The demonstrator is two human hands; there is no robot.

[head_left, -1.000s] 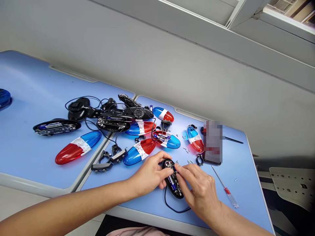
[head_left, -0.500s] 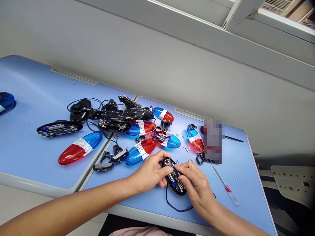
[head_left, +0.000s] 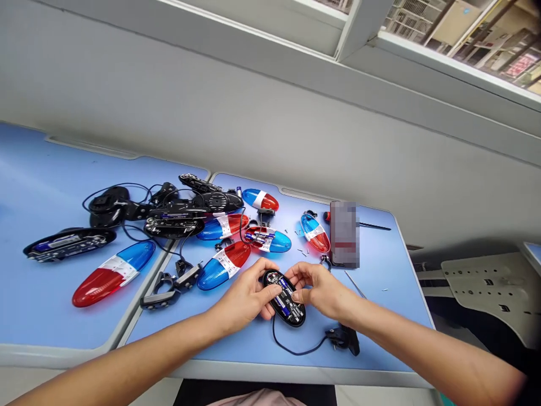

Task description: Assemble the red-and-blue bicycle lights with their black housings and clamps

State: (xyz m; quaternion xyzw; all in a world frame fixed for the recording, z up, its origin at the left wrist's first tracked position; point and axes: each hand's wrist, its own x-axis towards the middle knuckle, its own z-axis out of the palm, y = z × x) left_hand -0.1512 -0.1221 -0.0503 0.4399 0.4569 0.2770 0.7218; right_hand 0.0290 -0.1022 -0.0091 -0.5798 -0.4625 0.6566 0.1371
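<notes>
The black oval light housing (head_left: pixel 285 299) is held above the near part of the blue table (head_left: pixel 401 282), its open side facing up. The left hand (head_left: pixel 257 293) is grasping it, with the thumb on the inside at the far left end. The right hand (head_left: pixel 313 289) is also closed on it: the thumb lies on the right edge and the fingers are bent at the far side.

In my judgement, this housing is partly prepared. At least two blue batteries (head_left: pixel 285 307) are lying in it, but I cannot tell if every slot is filled. No lens is on it, so closing seems to be left. The cable goes on the near side to a black clamp bracket (head_left: pixel 349 338).

To the left, other opened housings (head_left: pixel 70 244) also show their inside, and the red, white and blue lens covers (head_left: pixel 224 265) lie separately. One lens cover at the far middle (head_left: pixel 281 241) carries loose batteries (head_left: pixel 257 237). Small screws (head_left: pixel 303 252) lie loose, and a screwdriver (head_left: pixel 355 283) is partly hidden behind the right arm.

About writing, I can read none: the battery print is too small, and the phone-like object (head_left: pixel 344 234) is pixelated.
</notes>
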